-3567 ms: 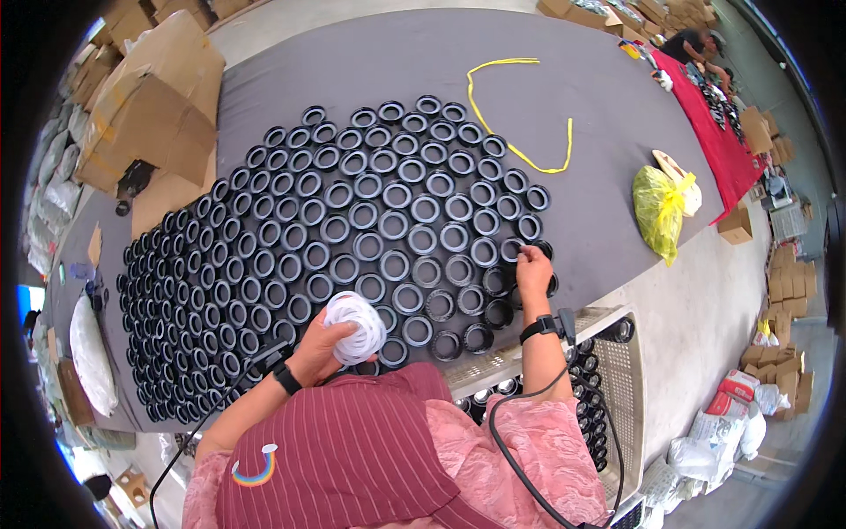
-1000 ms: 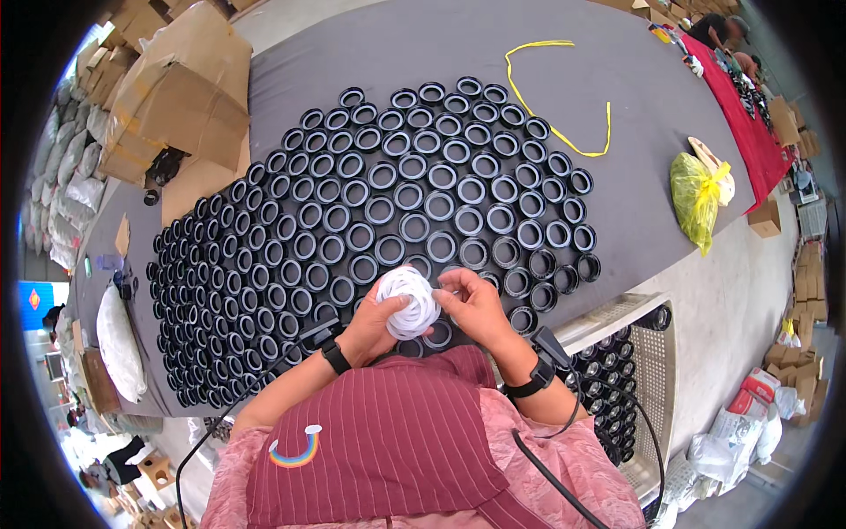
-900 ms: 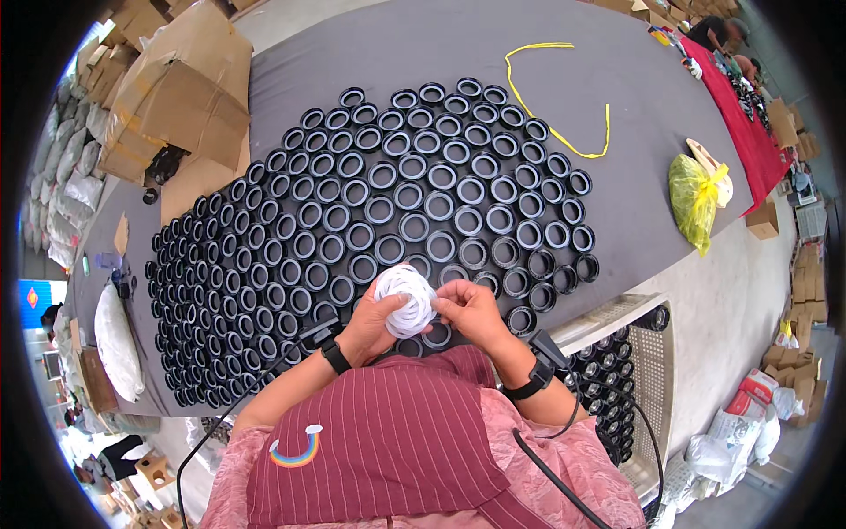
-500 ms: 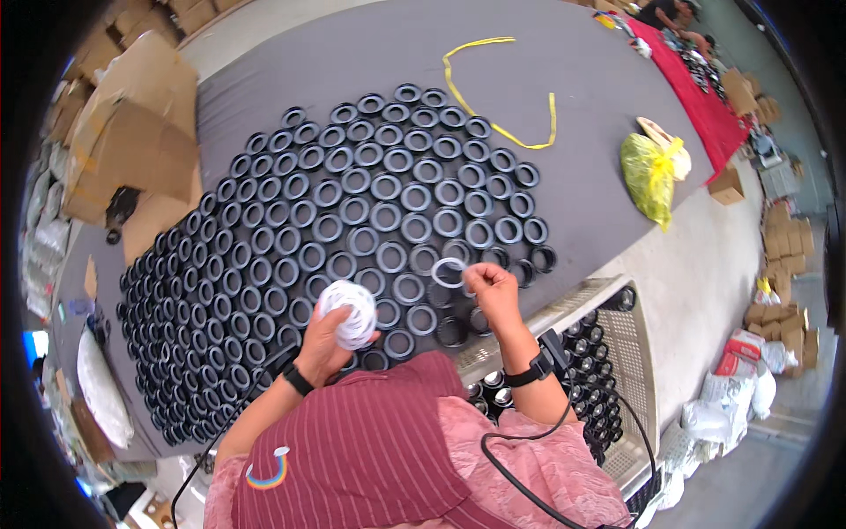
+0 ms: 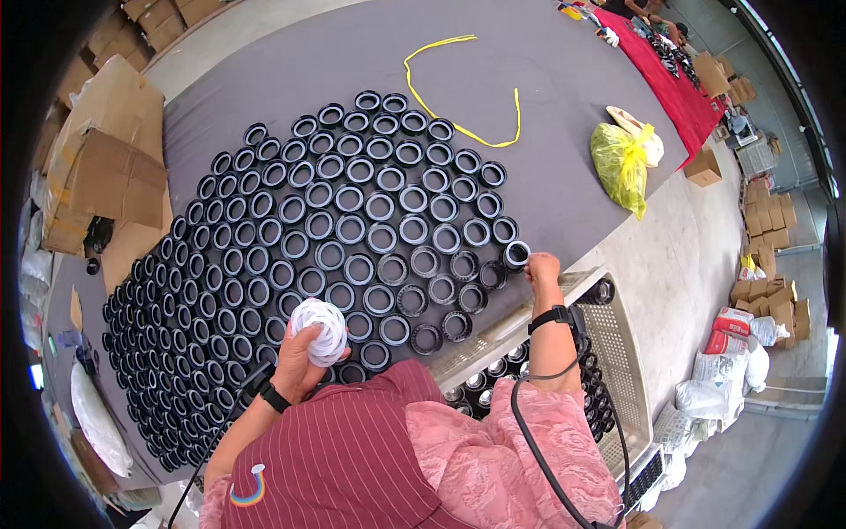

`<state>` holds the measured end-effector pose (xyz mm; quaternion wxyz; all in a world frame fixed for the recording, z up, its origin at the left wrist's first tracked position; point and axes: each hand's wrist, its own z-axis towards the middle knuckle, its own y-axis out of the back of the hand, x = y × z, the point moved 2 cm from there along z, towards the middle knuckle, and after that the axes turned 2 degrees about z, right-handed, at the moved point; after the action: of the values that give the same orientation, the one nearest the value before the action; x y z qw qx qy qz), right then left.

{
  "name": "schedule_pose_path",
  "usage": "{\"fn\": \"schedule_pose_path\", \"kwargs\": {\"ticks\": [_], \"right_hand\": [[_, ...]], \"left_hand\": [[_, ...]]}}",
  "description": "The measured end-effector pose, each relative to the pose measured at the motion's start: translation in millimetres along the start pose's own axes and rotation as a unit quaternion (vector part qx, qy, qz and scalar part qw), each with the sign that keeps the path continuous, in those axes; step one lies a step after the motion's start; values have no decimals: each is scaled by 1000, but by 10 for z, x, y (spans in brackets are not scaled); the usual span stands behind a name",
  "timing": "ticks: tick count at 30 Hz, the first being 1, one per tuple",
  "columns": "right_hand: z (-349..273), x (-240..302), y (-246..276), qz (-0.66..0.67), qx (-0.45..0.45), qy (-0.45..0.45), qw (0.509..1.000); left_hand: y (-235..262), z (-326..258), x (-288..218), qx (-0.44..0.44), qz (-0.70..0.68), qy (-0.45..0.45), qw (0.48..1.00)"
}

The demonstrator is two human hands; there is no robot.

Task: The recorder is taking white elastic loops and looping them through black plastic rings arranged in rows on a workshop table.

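So the right hand (image 5: 539,267) has swung out from the white ring stack (image 5: 321,330) to the right-edge black ring (image 5: 516,255), grip pinching a white ring onto it. Left hand (image 5: 298,361) still cradles the stack near the tabletop (image 5: 546,189) edge.

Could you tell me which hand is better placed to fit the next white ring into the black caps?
The right hand: it is already at a black cap, while the left hand holds the stack of white rings.

A yellow cord (image 5: 463,88) and a yellow-green bag (image 5: 622,164) lie on the grey table (image 5: 291,62), cardboard boxes (image 5: 104,159) at its left.
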<state>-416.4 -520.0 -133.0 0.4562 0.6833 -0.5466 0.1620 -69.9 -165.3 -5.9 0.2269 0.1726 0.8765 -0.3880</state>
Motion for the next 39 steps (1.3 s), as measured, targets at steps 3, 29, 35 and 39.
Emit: {"fn": "schedule_pose_path", "kwargs": {"ticks": [3,29,35,39], "right_hand": [[590,-449,259,-207,32,49,977],[-3218,291,-1373,50,525,125,840],[-3340,170,-1390,108,527,126,833],[-3238,189,-1308,83,532,79,839]], "left_hand": [[-94,90,24,22,4,21,1000],[32,-38,19,62,-53,-15,997],[101,0,65,34,-49,-53,997],[87,-35,44,28,-72,-24,997]]}}
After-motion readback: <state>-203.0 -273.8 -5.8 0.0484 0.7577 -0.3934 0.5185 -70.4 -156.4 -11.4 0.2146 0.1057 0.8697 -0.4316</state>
